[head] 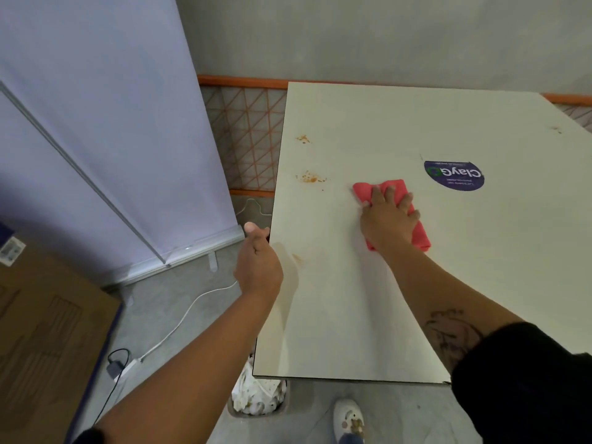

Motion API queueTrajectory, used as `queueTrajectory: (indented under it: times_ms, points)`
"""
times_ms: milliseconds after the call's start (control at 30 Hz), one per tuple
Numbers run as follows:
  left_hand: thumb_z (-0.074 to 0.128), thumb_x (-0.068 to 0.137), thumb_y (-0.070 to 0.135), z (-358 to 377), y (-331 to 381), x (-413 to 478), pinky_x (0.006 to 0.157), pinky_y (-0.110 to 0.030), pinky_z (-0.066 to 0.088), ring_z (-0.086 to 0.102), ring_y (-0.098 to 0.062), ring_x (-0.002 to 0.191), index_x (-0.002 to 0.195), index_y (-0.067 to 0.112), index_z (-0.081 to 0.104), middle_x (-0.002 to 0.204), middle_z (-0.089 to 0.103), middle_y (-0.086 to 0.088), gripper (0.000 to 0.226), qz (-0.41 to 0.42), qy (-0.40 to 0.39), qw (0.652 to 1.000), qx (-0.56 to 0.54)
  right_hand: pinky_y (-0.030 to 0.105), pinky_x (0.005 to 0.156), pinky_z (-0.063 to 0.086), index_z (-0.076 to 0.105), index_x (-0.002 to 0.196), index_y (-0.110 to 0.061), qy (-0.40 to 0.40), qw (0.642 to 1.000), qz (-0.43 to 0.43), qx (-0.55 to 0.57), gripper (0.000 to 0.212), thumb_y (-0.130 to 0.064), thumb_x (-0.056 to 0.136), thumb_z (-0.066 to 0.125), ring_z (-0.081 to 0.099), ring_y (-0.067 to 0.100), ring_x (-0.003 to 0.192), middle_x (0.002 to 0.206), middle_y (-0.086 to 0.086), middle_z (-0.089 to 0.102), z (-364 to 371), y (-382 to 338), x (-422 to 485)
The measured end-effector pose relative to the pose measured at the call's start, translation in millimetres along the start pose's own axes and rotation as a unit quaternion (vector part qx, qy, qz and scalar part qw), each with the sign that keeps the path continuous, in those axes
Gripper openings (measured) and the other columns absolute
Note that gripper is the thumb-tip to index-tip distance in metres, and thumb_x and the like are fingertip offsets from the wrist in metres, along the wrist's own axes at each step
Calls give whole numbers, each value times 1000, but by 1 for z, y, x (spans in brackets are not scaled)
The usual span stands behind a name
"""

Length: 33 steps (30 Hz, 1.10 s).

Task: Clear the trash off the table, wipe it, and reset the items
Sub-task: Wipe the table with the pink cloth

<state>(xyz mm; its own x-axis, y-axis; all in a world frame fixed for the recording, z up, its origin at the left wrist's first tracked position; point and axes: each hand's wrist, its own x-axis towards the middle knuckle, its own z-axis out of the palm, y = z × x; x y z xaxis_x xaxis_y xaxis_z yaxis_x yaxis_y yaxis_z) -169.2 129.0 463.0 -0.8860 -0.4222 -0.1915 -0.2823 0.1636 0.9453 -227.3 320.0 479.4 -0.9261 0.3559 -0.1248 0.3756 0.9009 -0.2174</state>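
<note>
A cream table (432, 277) fills the right of the view. My right hand (387, 219) lies flat with spread fingers on a folded red cloth (419, 235), pressing it onto the tabletop near the middle. Orange-brown stains (310, 178) mark the table left of the cloth, another stain (302, 139) lies farther back, and a faint smear (296, 258) sits near the left edge. My left hand (258, 254) is at the table's left edge, fingers loosely curled, holding nothing I can see.
A round blue sticker (454, 175) is on the table right of the cloth. A bin (258, 397) with crumpled white trash stands on the floor under the near left corner. A white cable and power strip (128, 368), a cardboard box (48, 331) and a banner stand (112, 139) are on the left.
</note>
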Motion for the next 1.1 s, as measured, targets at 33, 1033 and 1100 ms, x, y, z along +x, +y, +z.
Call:
queueTrajectory:
  times_ms: [33,1033,1100]
  points:
    - [4,95,57,0,0,0,108,-46,33,53,-23,119,117,21,64,124,64,0,74,-8,1,1000,-16,55,116,4,10,152,-22,-9,999,-37,-8,52,-32,102,20,-5,37,145,160,4,2,3,-13,-1]
    - [6,77,82,3,-1,-5,94,-44,48,64,-20,98,105,36,69,98,71,11,83,18,27,999,-5,54,115,1,16,150,-34,-39,928,-360,-84,49,-39,102,24,-2,27,147,160,-6,6,6,-52,94]
    - [6,80,78,3,0,-5,95,-44,48,64,-19,98,107,34,69,99,71,10,81,17,27,999,3,55,115,1,15,150,-31,-32,937,-338,-87,49,-37,102,23,-2,29,147,160,-3,6,8,-62,92]
